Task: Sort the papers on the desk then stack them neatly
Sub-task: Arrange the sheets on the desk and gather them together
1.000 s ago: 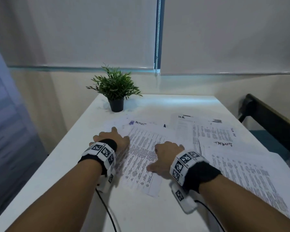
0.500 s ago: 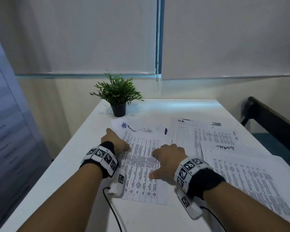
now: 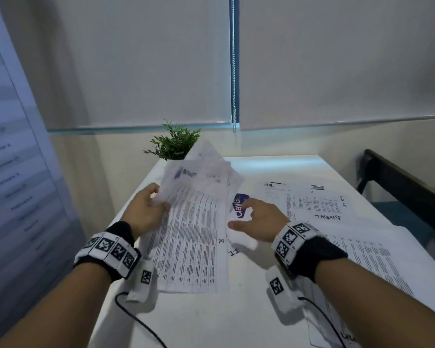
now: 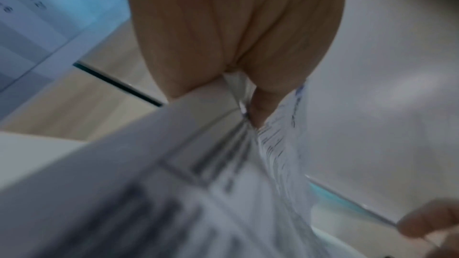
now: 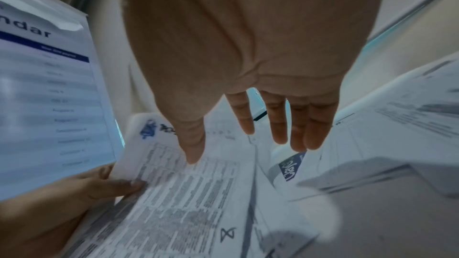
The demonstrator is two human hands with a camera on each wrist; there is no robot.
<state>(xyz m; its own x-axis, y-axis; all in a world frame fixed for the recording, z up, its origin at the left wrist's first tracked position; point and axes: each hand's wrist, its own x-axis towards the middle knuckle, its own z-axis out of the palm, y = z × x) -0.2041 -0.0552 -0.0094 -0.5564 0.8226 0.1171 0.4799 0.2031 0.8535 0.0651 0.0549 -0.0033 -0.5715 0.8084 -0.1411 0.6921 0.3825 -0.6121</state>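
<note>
Printed sheets cover the white desk (image 3: 211,320). My left hand (image 3: 148,204) pinches the left edge of a few table-printed papers (image 3: 194,222) and lifts their far end off the desk; the lifted papers (image 5: 178,193) curl up toward the plant. In the left wrist view the thumb and fingers clamp the paper edge (image 4: 243,105). My right hand (image 3: 256,217) hovers with straight, spread fingers (image 5: 278,125) over a sheet with a blue logo (image 3: 240,205), holding nothing. More papers (image 3: 312,202) lie spread to the right.
A small potted plant (image 3: 173,144) stands at the desk's far left, partly behind the lifted sheets. A large calendar board (image 3: 8,172) leans at the left. A dark bench (image 3: 407,187) runs along the right. Window blinds hang behind. Wrist-camera cables trail over the near desk.
Both hands lay flat on the left papers before. Now the left hand has taken hold of their edge and raised them, uncovering the blue-logo sheet; the right hand has lifted off and moved right.
</note>
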